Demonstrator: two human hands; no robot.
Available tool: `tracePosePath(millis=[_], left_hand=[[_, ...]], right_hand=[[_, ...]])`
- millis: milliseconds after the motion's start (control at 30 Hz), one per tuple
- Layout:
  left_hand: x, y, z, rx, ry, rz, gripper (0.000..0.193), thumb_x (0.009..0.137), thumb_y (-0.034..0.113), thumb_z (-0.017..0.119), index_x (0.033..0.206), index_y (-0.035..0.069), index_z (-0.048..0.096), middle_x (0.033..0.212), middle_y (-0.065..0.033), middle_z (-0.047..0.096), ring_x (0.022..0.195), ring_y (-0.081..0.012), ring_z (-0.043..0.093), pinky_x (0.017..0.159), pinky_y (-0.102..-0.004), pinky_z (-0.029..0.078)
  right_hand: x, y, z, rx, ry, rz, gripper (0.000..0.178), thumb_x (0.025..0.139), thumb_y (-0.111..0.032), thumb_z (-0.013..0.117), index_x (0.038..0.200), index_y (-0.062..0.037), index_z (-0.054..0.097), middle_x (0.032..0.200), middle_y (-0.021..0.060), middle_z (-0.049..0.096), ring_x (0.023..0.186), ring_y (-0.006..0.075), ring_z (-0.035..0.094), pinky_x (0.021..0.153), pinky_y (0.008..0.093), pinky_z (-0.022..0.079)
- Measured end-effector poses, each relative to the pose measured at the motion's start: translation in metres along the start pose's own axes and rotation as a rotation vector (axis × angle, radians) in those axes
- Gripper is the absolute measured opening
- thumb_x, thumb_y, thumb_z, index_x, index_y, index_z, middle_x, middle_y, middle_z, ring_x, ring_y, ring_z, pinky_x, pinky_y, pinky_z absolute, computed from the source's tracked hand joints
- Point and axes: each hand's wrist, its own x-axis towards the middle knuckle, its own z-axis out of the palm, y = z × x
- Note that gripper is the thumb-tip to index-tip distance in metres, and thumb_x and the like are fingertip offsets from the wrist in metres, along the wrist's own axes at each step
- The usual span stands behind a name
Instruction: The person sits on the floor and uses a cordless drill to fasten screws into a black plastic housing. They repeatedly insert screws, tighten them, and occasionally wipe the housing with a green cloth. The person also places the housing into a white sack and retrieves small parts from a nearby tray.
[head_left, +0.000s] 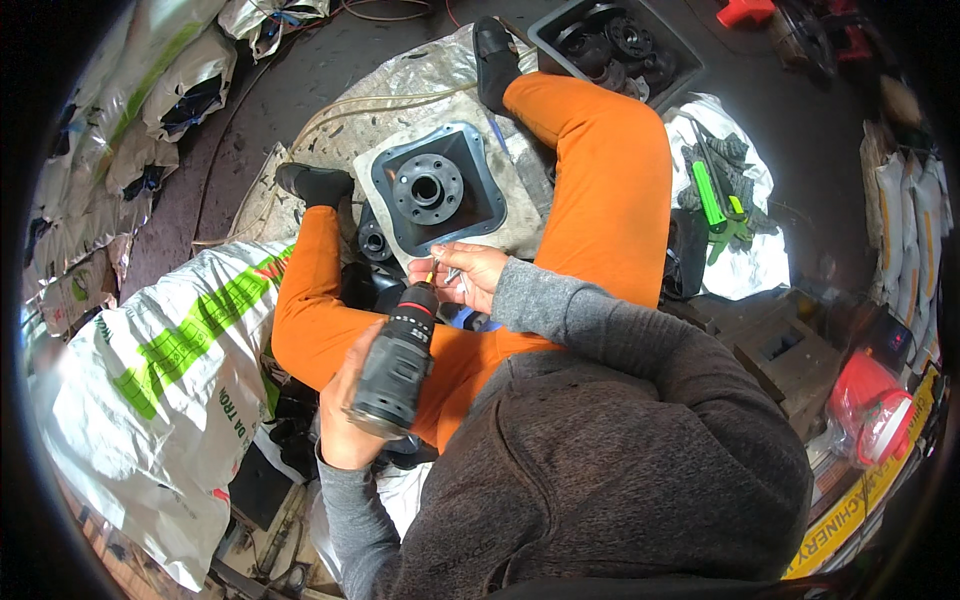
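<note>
Black drill in left grip; right grip curled just ahead.

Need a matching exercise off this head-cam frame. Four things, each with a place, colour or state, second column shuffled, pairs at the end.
Things
1. drill
2. square-flanged housing
3. grey crate
4. bucket-like container

Places, colours, states
A. at the top of the view, holding dark round parts
B. red, near the right edge of the view
C. gripped in the left hand
D. between the orange trouser legs, with a round hub at its middle

Pairs
1-C, 2-D, 3-A, 4-B
</note>
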Motion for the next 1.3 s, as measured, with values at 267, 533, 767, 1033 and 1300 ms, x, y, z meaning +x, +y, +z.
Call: tracePosePath(millis=[267, 533, 767, 1033, 1300], left_hand=[[0.030, -0.016, -0.019, 0.239, 0.004, 0.253, 0.040, 0.076, 0.006, 0.070, 0.113, 0.000, 0.059, 0.103, -0.0138, 0.066, 0.096, -0.0259, 0.065, 0.086, -0.0342, 0.049], [0.072, -0.013, -0.032, 0.150, -0.104, 0.047, 0.033, 0.076, 0.001, 0.067, 0.109, 0.000, 0.062, 0.099, -0.0098, 0.066, 0.090, -0.0218, 0.063, 0.081, -0.0337, 0.049], [0.105, 0.001, -0.037, 0.144, -0.190, 0.132, 0.033, 0.075, 0.000, 0.067, 0.108, -0.001, 0.062, 0.100, -0.0127, 0.066, 0.090, -0.0240, 0.063, 0.081, -0.0334, 0.049], [0.129, 0.018, -0.036, 0.266, -0.323, 0.025, 0.048, 0.070, 0.001, 0.066, 0.116, 0.004, 0.055, 0.106, -0.0129, 0.061, 0.096, -0.0307, 0.063, 0.084, -0.0342, 0.049], [0.144, 0.022, -0.030, 0.320, -0.353, 0.039, 0.044, 0.073, 0.005, 0.067, 0.117, 0.004, 0.056, 0.113, -0.0122, 0.060, 0.095, -0.0296, 0.065, 0.082, -0.0347, 0.050]], right_hand=[[0.007, 0.003, -0.017, -0.127, 0.153, -0.078, 0.028, 0.099, -0.025, 0.048, 0.119, -0.0068, 0.056, 0.103, 0.0103, 0.063, 0.081, 0.0158, 0.063, 0.073, 0.0341, 0.055], [0.032, -0.032, -0.043, -0.266, 0.554, -0.487, 0.028, 0.091, -0.027, 0.064, 0.109, -0.0065, 0.063, 0.069, -0.0082, 0.050, 0.053, 0.0009, 0.040, 0.056, 0.0204, 0.044], [0.046, -0.033, -0.031, -0.372, 0.544, -0.489, 0.035, 0.085, -0.028, 0.071, 0.106, -0.0018, 0.061, 0.088, 0.0017, 0.061, 0.062, 0.0045, 0.048, 0.055, 0.0198, 0.044], [0.053, -0.031, -0.033, -0.329, 0.516, -0.446, 0.025, 0.087, -0.025, 0.068, 0.096, -0.0021, 0.063, 0.085, -0.0002, 0.062, 0.067, 0.0048, 0.052, 0.055, 0.0198, 0.043], [0.051, -0.033, -0.031, -0.388, 0.474, -0.439, 0.025, 0.087, -0.026, 0.066, 0.092, -0.0019, 0.062, 0.081, 0.0003, 0.060, 0.065, 0.0063, 0.052, 0.056, 0.0214, 0.044]])
